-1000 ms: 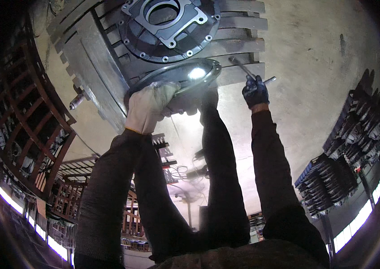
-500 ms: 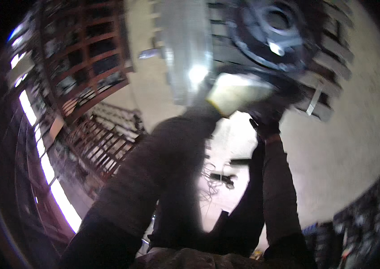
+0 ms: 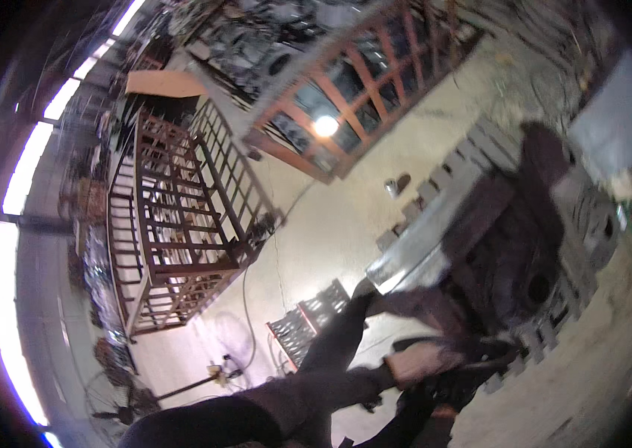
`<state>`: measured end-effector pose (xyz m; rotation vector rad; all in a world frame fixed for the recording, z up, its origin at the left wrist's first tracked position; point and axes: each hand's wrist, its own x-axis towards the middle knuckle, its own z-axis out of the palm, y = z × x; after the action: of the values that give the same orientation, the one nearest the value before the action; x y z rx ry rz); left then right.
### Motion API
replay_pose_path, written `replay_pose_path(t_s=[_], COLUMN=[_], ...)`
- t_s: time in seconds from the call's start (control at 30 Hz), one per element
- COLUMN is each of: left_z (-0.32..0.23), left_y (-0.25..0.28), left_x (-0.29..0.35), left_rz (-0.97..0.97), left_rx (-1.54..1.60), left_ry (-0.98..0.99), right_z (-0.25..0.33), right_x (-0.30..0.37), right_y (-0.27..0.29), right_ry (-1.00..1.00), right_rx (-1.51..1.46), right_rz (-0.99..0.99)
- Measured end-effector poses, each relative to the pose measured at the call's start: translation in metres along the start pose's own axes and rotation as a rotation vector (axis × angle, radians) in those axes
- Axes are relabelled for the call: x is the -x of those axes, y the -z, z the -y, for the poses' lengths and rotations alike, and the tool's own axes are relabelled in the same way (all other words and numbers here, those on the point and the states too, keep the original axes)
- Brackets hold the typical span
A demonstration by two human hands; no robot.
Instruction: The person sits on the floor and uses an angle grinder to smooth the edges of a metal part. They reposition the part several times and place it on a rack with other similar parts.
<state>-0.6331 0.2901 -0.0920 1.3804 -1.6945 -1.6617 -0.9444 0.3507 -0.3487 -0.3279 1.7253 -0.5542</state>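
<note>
My left hand (image 3: 422,363) is at the near edge of a slatted grey workbench (image 3: 446,175), its fingers curled against a dark, curved piece (image 3: 480,349). Blur and shadow hide the kind of that piece. Just below it is my right hand (image 3: 439,392) in a black glove, close to the left one; its fingers merge with the dark shapes around them. Large dark moulded parts (image 3: 502,246) lie on the bench beyond both hands. Toward the bench's left side, a shiny flat metal plate (image 3: 409,265) catches the light.
A brown barred metal crate (image 3: 182,246) stands at the left. Behind it is a larger rust-red crate (image 3: 364,97) full of metal parts. Red-edged grilles (image 3: 293,332), a can (image 3: 390,188) and a fan (image 3: 118,407) are on the floor. A cable crosses the floor.
The view has swung, so the bench is now at the right and the crates fill more of the left. Both hands appear lower and farther right, still close together.
</note>
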Motion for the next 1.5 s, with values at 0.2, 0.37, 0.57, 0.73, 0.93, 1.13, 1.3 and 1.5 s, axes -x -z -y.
replay_pose_path(t_s=[0.2,0.37,0.57,0.73,0.93,1.13,1.3,1.5], left_z=[-0.088,-0.116,-0.149,-0.161,-0.123,-0.087,-0.050,-0.012], left_y=[0.095,0.199,0.296,0.353,0.427,0.553,0.704,0.810], left_x=[0.184,0.313,0.435,0.509,0.556,0.570,0.556,0.548], left_rz=[-0.350,-0.625,-0.892,-1.143,-1.324,-1.293,-1.262,-1.304], left_rx=[0.403,0.367,0.265,-0.074,0.216,0.412,0.922,0.228], left_ry=[0.067,0.213,0.427,0.520,0.572,0.655,0.677,0.831], right_z=[0.089,0.137,0.173,0.196,0.221,0.248,0.275,0.371], right_x=[0.154,0.293,0.429,0.503,0.563,0.543,0.512,0.562], right_y=[-0.116,-0.243,-0.390,-0.497,-0.635,-0.813,-0.940,-1.067], right_ry=[0.056,0.109,0.229,0.422,0.639,-0.357,-0.242,-0.418], right_rx=[0.114,0.176,0.232,0.331,0.433,-0.072,0.212,-0.035], right_rz=[0.212,0.418,0.722,1.005,1.238,1.210,1.074,1.033])
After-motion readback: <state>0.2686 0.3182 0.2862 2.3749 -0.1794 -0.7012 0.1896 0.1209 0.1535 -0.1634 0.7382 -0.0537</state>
